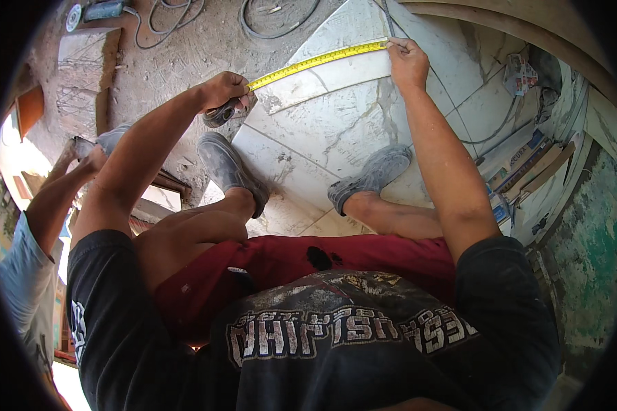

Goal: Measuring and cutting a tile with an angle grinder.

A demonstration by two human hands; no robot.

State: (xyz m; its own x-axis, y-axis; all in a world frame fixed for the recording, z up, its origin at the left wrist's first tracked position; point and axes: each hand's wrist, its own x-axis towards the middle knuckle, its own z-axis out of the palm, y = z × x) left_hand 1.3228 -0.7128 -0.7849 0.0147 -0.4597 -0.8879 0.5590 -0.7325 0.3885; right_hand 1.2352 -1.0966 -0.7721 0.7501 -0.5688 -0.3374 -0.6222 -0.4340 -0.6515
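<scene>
A yellow tape measure is stretched across a white marble-patterned tile that lies on more veined tiles. My left hand grips the tape near its dark case, at the tile's left side. My right hand pinches the other end of the tape at the tile's right edge, beside a grey strip or cord; which of these it is, I cannot tell.
An angle grinder with cable and concrete blocks lie upper left. Long strips and boxes line the right beside a weathered wall. A co-worker's legs are at left. My grey-shod feet stand on the tiles.
</scene>
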